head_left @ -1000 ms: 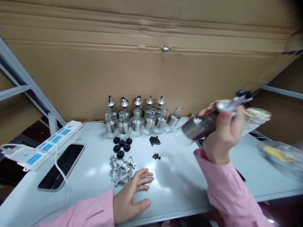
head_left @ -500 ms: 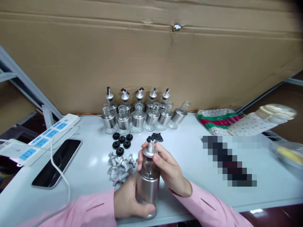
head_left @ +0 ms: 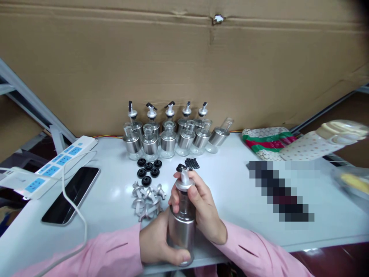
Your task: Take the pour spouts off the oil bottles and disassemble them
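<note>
Both our hands are together on one bottle (head_left: 181, 232), upright at the table's (head_left: 236, 192) front edge; we can't tell if its base touches down. Our left hand (head_left: 155, 240) is wrapped round the lower body, thumb across the front. Our right hand (head_left: 208, 211) grips up at the neck, thumb against the rim of the silver spout (head_left: 185, 184), which has a black tip. Just left of the hands: a pile of loose silver spouts (head_left: 147, 204), with six black stoppers (head_left: 148, 166) behind it. Beyond the held bottle, a row of small black sticks (head_left: 192, 164). Farther back, six bottles without spouts (head_left: 168, 144), then five with spouts (head_left: 170, 112), near the cardboard (head_left: 178, 57). Far left: phone (head_left: 71, 195), white cable (head_left: 69, 198), power strip (head_left: 59, 167). Right: patterned bag (head_left: 268, 141), plus a pixelated patch we can't read.
</note>
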A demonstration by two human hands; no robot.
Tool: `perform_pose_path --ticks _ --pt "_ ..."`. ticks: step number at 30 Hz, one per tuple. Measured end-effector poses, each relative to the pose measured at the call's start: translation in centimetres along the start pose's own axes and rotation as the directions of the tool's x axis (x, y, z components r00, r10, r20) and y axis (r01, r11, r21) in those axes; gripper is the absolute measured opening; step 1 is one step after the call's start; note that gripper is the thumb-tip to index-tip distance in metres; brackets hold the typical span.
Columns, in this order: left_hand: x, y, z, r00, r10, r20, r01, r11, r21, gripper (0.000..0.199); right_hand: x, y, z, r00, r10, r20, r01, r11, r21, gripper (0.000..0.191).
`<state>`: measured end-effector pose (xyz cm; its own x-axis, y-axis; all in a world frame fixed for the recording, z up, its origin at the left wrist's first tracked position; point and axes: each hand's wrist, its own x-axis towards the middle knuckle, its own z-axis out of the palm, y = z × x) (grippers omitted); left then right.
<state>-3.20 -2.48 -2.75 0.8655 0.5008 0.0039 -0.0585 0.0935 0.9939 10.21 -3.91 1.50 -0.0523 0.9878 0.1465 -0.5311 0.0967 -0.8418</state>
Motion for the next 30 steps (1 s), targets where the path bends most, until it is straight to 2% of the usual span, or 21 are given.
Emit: perform_pose_path --ticks 7,12,17,19,20,22,24,26,30 --pt "0.2 0.0 -0.1 1.000 -0.007 0.025 0.008 0.999 -0.040 0.070 0.4 -0.6 0.2 0.996 0.046 -0.078 -0.047 0.999 -0.015 0.036" --pt "0.4 0.4 -0.2 0.999 -0.005 0.051 0.008 0.998 -0.067 0.077 0.8 -0.7 0.3 0.979 0.103 -0.176 -0.103 0.995 0.009 0.044" --pt "0.4 0.7 -0.3 0.999 -0.016 0.036 0.017 0.999 -0.045 0.073 2.2 -1.1 -0.8 0.936 0.229 -0.269 -0.160 0.954 0.255 0.041" --pt "0.4 0.6 -0.3 1.000 -0.028 0.015 0.028 0.999 -0.017 0.074 2.6 -1.4 -1.3 0.932 0.195 -0.304 -0.110 0.955 0.275 0.037" --pt "0.3 0.5 -0.3 0.999 -0.040 0.006 0.040 0.999 -0.012 0.073 2.6 -1.7 -1.5 0.939 0.118 -0.322 -0.046 0.974 0.223 0.036" --pt "0.3 0.3 -0.4 0.997 -0.074 -0.008 0.074 0.997 -0.022 0.068 2.2 -2.0 -1.8 0.941 -0.112 -0.321 0.124 0.992 0.019 0.036" --pt "0.3 0.1 -0.4 0.997 -0.081 -0.020 0.080 0.996 -0.034 0.064 1.4 -2.3 -1.9 0.932 -0.278 -0.232 0.237 0.953 -0.187 0.033" --pt "0.2 0.0 -0.4 0.999 -0.046 -0.012 0.045 0.998 -0.032 0.063 0.6 -2.2 -1.9 0.944 -0.312 -0.111 0.264 0.911 -0.316 0.029" --pt "0.1 0.1 -0.3 0.999 0.032 -0.003 -0.032 0.999 -0.010 0.073 -0.5 -1.9 -2.3 0.962 -0.267 0.064 0.260 0.810 -0.526 0.029"
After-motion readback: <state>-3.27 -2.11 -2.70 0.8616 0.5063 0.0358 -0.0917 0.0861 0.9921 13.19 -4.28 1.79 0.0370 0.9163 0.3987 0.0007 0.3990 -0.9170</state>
